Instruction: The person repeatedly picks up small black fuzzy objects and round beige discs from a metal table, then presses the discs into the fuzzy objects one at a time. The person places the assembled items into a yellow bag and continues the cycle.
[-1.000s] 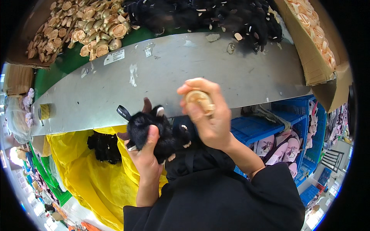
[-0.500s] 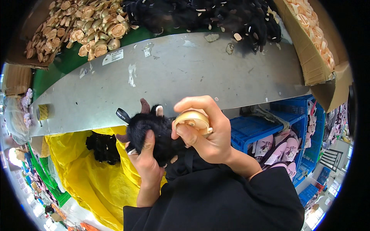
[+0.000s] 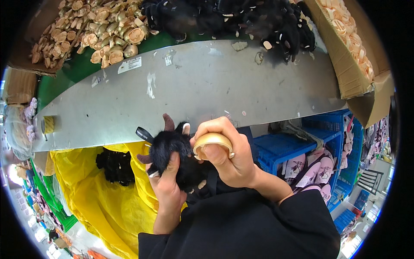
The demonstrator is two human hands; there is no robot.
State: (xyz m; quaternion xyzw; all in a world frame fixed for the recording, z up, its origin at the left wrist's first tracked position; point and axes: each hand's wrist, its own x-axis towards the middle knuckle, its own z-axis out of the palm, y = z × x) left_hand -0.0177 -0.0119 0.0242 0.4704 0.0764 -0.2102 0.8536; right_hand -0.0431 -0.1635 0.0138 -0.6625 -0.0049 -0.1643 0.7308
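Note:
My left hand [image 3: 169, 183] is closed round a black plush animal [image 3: 169, 149], its thumb pressed into the fur. The plush has brown horns, pale-lined ears and a black ribbon loop [image 3: 144, 133]. Close against its right side, my right hand [image 3: 230, 155] grips a hollow gold plastic shell [image 3: 214, 143] shaped like a half dome. The thumb lies inside the curve and the fingers wrap over the top. Whether the shell touches the plush cannot be made out.
Beyond the grey metal table edge [image 3: 194, 86] lie heaps of gold shells [image 3: 116, 32] and black plush pieces [image 3: 233, 19]. A carton of peach-coloured parts [image 3: 351, 39] stands far right. Below are a yellow bag [image 3: 95, 203] at left and blue crates [image 3: 280, 149] at right.
My right hand has turned the gold shell so its rounded side faces up, and lowered slightly. The plush has shifted a little to the right and down.

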